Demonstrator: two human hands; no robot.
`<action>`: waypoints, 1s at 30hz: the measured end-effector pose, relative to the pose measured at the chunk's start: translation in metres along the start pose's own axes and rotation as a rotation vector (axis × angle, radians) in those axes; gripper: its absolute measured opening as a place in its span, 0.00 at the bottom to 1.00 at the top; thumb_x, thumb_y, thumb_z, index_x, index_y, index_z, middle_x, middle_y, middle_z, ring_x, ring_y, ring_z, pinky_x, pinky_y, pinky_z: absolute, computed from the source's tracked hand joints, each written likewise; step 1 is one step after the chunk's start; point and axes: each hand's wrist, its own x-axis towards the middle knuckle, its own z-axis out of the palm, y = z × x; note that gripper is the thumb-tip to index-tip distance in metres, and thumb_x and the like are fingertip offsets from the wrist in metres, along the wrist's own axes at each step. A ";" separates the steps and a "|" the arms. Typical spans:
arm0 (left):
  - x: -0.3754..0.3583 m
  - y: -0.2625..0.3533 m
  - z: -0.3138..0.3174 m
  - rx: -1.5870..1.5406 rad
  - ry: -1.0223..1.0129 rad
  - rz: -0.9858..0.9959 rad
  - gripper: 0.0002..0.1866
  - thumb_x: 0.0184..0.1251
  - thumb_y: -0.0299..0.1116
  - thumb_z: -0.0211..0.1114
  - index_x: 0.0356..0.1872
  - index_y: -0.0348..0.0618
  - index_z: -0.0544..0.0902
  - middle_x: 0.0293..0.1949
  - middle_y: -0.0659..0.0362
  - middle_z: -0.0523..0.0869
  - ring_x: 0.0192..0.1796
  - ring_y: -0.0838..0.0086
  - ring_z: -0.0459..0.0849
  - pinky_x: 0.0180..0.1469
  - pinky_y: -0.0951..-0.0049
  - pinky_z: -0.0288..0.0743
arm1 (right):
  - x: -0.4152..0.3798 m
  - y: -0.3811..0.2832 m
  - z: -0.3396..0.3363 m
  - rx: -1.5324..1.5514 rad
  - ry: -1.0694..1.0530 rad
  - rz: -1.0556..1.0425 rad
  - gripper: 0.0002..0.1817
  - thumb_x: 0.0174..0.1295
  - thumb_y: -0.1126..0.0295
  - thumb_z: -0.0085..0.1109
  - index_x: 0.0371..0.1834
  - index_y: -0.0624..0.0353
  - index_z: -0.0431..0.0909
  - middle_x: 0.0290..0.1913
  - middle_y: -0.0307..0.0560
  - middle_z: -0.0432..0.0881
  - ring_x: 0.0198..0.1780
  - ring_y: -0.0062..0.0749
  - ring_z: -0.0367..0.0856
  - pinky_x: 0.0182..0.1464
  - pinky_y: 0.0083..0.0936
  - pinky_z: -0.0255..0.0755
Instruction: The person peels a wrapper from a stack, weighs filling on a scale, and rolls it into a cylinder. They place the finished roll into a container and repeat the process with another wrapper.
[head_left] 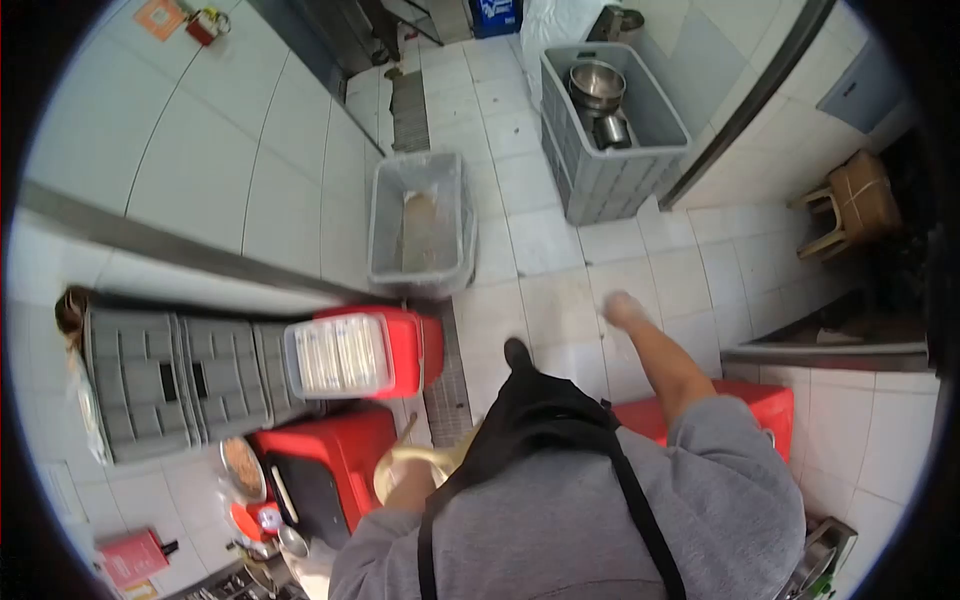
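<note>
The left hand (pixel 412 480) at seven o'clock has its grip closed on a pale bowl (pixel 420 462), just beside a red crate (pixel 335 450). The right hand (pixel 622 308), near centre, hangs blurred over the tiled floor (pixel 540 240); its grip cannot be told.

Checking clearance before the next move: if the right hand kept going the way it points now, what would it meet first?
The right hand points forward over bare floor tiles. Nothing stands close ahead; the first thing in that line looks like the large grey crate holding metal pots, though depth is hard to judge.
</note>
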 end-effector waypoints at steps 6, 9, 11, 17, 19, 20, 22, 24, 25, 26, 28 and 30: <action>0.004 0.027 -0.147 0.040 0.009 0.071 0.33 0.59 0.54 0.60 0.64 0.51 0.72 0.66 0.48 0.69 0.66 0.51 0.68 0.59 0.32 0.60 | 0.008 0.095 0.001 -0.006 0.220 0.116 0.24 0.59 0.45 0.54 0.28 0.57 0.83 0.32 0.54 0.83 0.39 0.50 0.80 0.45 0.42 0.74; 0.069 0.031 -0.235 0.364 0.173 -0.026 0.34 0.51 0.54 0.64 0.59 0.47 0.77 0.62 0.47 0.73 0.66 0.47 0.67 0.60 0.33 0.59 | 0.058 0.104 -0.026 0.100 0.313 0.164 0.22 0.60 0.48 0.52 0.27 0.56 0.83 0.33 0.52 0.83 0.40 0.51 0.80 0.45 0.43 0.73; 0.081 0.039 -0.273 0.338 0.185 -0.049 0.34 0.51 0.54 0.64 0.59 0.47 0.77 0.62 0.47 0.73 0.66 0.47 0.67 0.60 0.33 0.59 | 0.116 0.108 -0.063 0.124 0.372 0.216 0.21 0.60 0.50 0.51 0.27 0.56 0.83 0.32 0.52 0.83 0.38 0.52 0.80 0.44 0.43 0.73; 0.094 0.028 -0.401 0.173 0.226 -0.132 0.33 0.52 0.54 0.63 0.59 0.47 0.77 0.62 0.47 0.73 0.65 0.47 0.67 0.60 0.33 0.59 | 0.324 0.001 -0.302 0.475 0.519 -0.089 0.19 0.59 0.55 0.51 0.27 0.61 0.80 0.32 0.58 0.80 0.38 0.56 0.78 0.42 0.46 0.71; 0.100 0.020 -0.436 0.114 0.222 -0.159 0.33 0.52 0.54 0.63 0.59 0.47 0.77 0.62 0.47 0.73 0.65 0.47 0.67 0.60 0.33 0.59 | 0.399 -0.063 -0.396 0.508 0.531 -0.228 0.20 0.58 0.54 0.52 0.27 0.62 0.80 0.30 0.57 0.80 0.38 0.54 0.78 0.41 0.45 0.70; 0.104 0.018 -0.449 0.087 0.213 -0.169 0.33 0.52 0.54 0.63 0.59 0.47 0.77 0.62 0.47 0.73 0.65 0.47 0.67 0.60 0.33 0.59 | 0.424 -0.107 -0.447 0.596 0.534 -0.322 0.18 0.58 0.56 0.53 0.26 0.62 0.80 0.30 0.58 0.80 0.37 0.53 0.78 0.39 0.46 0.69; 0.114 0.016 -0.474 0.042 0.201 -0.187 0.33 0.52 0.53 0.63 0.59 0.47 0.77 0.62 0.47 0.73 0.65 0.47 0.67 0.60 0.33 0.58 | 0.523 -0.190 -0.494 0.627 0.632 -0.584 0.13 0.56 0.61 0.54 0.25 0.61 0.79 0.29 0.55 0.81 0.34 0.48 0.79 0.38 0.41 0.71; 0.133 0.003 -0.507 0.001 0.209 -0.215 0.33 0.53 0.53 0.63 0.59 0.47 0.77 0.62 0.47 0.73 0.65 0.47 0.67 0.60 0.33 0.58 | 0.563 -0.280 -0.546 0.805 0.798 -0.996 0.08 0.54 0.67 0.54 0.25 0.58 0.78 0.28 0.51 0.80 0.33 0.48 0.78 0.37 0.41 0.70; 0.146 -0.006 -0.527 -0.024 0.219 -0.230 0.33 0.53 0.53 0.63 0.59 0.47 0.77 0.62 0.47 0.73 0.65 0.47 0.67 0.60 0.33 0.58 | 0.553 -0.313 -0.587 0.785 0.642 -1.094 0.05 0.53 0.70 0.53 0.28 0.57 0.78 0.31 0.52 0.80 0.37 0.52 0.77 0.40 0.44 0.70; 0.157 -0.018 -0.542 -0.046 0.222 -0.242 0.33 0.53 0.53 0.63 0.59 0.47 0.77 0.62 0.47 0.73 0.65 0.47 0.67 0.60 0.33 0.58 | 0.551 -0.337 -0.602 0.784 0.643 -1.121 0.05 0.53 0.70 0.53 0.28 0.57 0.78 0.31 0.52 0.80 0.37 0.52 0.77 0.40 0.44 0.70; 0.184 -0.040 -0.605 -0.114 0.269 -0.266 0.33 0.53 0.53 0.63 0.59 0.47 0.77 0.62 0.47 0.73 0.65 0.47 0.67 0.60 0.33 0.58 | 0.561 -0.377 -0.638 0.740 0.356 -1.001 0.04 0.51 0.72 0.53 0.27 0.56 0.78 0.29 0.53 0.80 0.34 0.54 0.77 0.36 0.43 0.70; 0.196 -0.045 -0.624 -0.158 0.254 -0.270 0.32 0.53 0.53 0.62 0.59 0.47 0.77 0.62 0.47 0.73 0.65 0.47 0.67 0.60 0.33 0.58 | 0.621 -0.413 -0.633 0.804 0.470 -1.081 0.05 0.51 0.70 0.53 0.24 0.57 0.77 0.23 0.47 0.77 0.29 0.42 0.76 0.33 0.37 0.69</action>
